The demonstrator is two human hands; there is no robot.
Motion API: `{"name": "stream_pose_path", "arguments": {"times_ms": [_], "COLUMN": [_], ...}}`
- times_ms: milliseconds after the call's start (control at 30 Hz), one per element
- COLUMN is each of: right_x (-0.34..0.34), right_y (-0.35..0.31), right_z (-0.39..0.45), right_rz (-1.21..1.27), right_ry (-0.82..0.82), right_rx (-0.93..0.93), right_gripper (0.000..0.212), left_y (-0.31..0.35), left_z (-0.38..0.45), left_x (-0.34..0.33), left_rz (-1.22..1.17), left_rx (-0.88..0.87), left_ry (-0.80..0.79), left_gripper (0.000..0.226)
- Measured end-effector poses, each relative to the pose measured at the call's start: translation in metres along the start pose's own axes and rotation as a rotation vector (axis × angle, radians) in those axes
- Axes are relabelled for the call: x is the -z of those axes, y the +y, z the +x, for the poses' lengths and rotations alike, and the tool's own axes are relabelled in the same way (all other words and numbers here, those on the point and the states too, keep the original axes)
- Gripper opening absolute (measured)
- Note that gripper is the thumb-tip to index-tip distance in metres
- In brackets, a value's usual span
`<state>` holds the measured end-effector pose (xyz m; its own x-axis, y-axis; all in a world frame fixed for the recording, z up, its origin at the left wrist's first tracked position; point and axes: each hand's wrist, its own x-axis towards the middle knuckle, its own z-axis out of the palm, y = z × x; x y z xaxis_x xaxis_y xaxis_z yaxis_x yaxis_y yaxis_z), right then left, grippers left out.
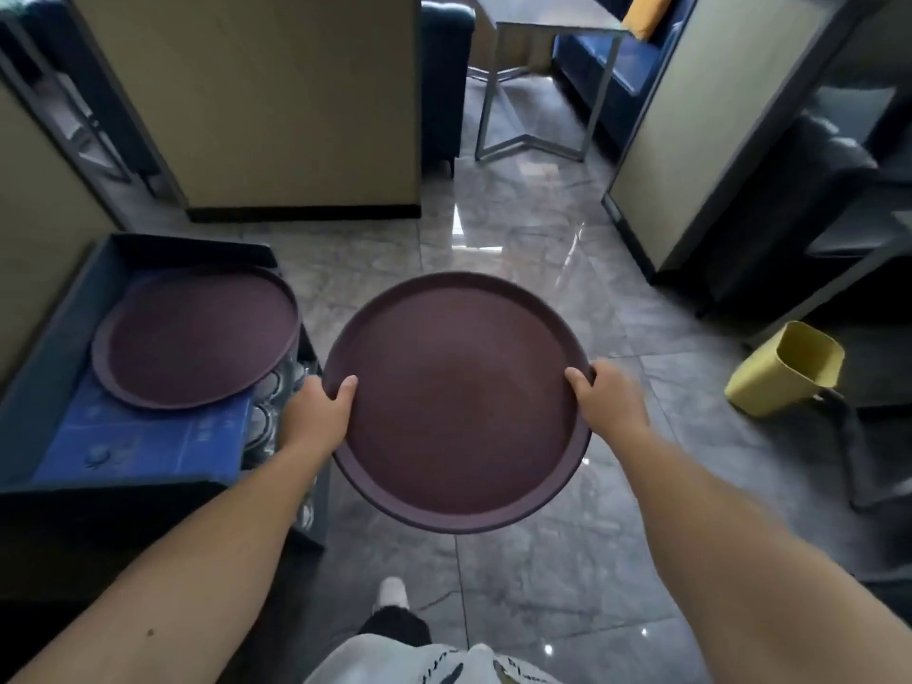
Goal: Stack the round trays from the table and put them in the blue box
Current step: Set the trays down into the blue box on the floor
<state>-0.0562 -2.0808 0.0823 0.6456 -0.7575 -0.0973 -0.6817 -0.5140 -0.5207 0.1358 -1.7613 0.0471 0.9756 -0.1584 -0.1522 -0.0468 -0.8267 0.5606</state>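
Observation:
I hold a stack of dark maroon round trays (pixel 459 397) level above the floor, in the middle of the view. My left hand (pixel 321 412) grips its left rim and my right hand (pixel 609 404) grips its right rim, thumbs on top. A second rim shows under the top tray at the lower edge. To the left stands the blue box (pixel 49 348), open on top. Another maroon round tray (pixel 195 335) lies tilted in it, its right edge resting over the box wall.
Glossy grey tiled floor (pixel 518 249) stretches ahead. Beige booth partitions (pixel 276 101) stand at left and right. A metal-legged table (pixel 538 86) is at the back. A yellow bin (pixel 784 370) sits at right by dark seating. My foot (pixel 392 592) shows below.

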Motion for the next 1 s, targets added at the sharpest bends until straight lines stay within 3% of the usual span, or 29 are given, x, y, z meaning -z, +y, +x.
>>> {"name": "stream_pose_path", "arguments": {"times_ms": [233, 467, 733, 1000], "right_x": [-0.061, -0.112, -0.161, -0.237], "right_y": [-0.079, -0.172, -0.265, -0.36], "right_z": [0.109, 0.203, 0.275, 0.339], "right_rz": [-0.047, -0.074, -0.086, -0.131], "right_ry": [-0.09, -0.134, -0.198, -0.384], "right_rx": [0.108, 0.183, 0.348, 0.582], "right_gripper": [0.037, 0.036, 0.039, 0.043], "left_y": [-0.023, -0.031, -0.053, -0.085], "left_z": [0.104, 0.201, 0.25, 0.272], "left_x": [0.001, 0.043, 0.074, 0.084], "left_rz": [-0.007, -0.01, -0.087, -0.14], "left_rx": [0.106, 0.19, 0.349, 0.653], "left_ry": [0.107, 0.143, 0.232, 0.351], "left_gripper": [0.055, 0.055, 0.045, 0.061]}}
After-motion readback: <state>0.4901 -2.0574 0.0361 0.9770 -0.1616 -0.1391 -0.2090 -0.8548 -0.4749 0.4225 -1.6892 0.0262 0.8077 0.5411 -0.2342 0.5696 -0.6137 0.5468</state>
